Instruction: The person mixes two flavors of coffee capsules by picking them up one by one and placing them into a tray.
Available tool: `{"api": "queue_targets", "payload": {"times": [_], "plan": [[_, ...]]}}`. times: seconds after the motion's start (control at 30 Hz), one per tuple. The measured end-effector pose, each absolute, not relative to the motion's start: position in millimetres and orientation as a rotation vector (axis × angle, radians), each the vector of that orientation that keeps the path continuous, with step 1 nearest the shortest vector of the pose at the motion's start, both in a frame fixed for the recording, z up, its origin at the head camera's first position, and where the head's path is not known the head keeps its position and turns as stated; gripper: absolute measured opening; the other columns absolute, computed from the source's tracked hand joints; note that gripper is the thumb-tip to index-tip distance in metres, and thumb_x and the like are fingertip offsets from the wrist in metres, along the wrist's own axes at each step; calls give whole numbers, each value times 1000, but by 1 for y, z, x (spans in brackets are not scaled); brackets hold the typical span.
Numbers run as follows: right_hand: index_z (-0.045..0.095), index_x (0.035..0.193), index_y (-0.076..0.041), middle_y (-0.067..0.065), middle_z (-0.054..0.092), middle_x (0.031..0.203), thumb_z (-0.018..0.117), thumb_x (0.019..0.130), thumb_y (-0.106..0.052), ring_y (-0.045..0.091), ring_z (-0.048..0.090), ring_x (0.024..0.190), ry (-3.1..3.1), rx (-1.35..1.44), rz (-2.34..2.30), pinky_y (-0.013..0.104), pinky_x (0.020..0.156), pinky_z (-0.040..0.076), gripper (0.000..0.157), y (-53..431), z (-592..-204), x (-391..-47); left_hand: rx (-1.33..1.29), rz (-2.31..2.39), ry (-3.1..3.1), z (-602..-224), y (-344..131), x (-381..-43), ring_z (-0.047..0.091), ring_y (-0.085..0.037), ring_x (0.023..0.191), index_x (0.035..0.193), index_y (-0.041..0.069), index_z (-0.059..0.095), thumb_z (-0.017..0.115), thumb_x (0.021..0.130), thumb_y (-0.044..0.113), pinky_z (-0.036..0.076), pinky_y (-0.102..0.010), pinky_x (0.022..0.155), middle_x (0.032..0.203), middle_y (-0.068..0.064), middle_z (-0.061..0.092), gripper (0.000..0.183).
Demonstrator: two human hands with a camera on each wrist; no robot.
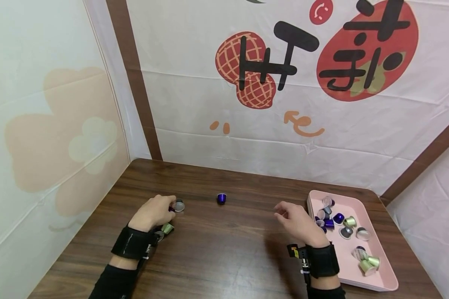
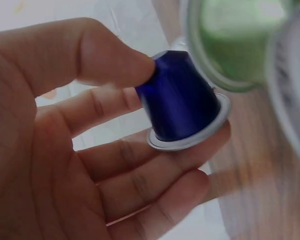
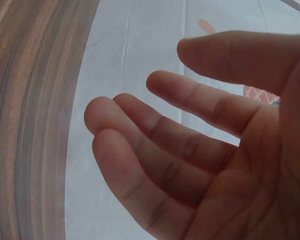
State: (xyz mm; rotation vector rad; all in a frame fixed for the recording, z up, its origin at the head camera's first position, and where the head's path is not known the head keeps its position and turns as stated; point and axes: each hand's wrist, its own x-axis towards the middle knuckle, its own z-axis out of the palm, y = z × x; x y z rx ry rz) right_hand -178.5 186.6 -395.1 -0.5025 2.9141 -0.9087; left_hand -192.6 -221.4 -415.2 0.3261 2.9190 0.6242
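My left hand (image 1: 152,212) pinches a dark blue coffee capsule (image 2: 182,97) between thumb and fingers; the thumb presses its narrow end, and fingers lie along its silver rim. From the head view the hand mostly hides this capsule. Just beyond the fingertips sits a capsule with a silver lid (image 1: 179,205). A green capsule (image 1: 167,228) and another silver-lidded capsule (image 1: 159,236) lie beside the left wrist. My right hand (image 1: 297,222) hovers over the table left of the pink tray (image 1: 348,251), its fingers loosely bent (image 3: 117,165) and holding nothing.
Another blue capsule (image 1: 221,199) stands alone on the wooden table (image 1: 213,253) between the hands. Several green, blue and silver capsules, such as this green one (image 1: 367,268), lie scattered in the tray. Printed white curtains (image 1: 194,149) border the table behind and at the sides.
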Motion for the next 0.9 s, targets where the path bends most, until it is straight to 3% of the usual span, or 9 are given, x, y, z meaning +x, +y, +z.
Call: {"api": "queue_targets", "payload": {"times": [0.5, 0.6, 0.9], "plan": [[64, 101, -12, -3, 63, 89, 62, 91, -11, 10, 58, 78, 2868, -662, -971, 27, 66, 49, 10, 170, -404, -179, 735, 644, 2958, -388, -134, -179, 50, -9, 68, 98, 17, 61, 61, 84, 12, 44, -28, 60, 90, 3, 58, 15], [63, 105, -12, -3, 62, 91, 62, 92, -12, 11, 59, 81, 2819, -684, -1037, 28, 67, 49, 13, 163, -405, -178, 841, 701, 2932, -384, -116, -178, 51, -8, 70, 100, 17, 60, 61, 86, 13, 44, -27, 61, 93, 4, 58, 15], [49, 133, -5, 5, 58, 119, 59, 95, -18, 18, 59, 103, 2585, -794, -1235, 32, 83, 49, 42, 148, -409, -177, 1075, 921, 2866, -385, -91, -180, 52, -8, 75, 97, 19, 56, 63, 86, 12, 43, -26, 65, 89, 10, 57, 14]]}}
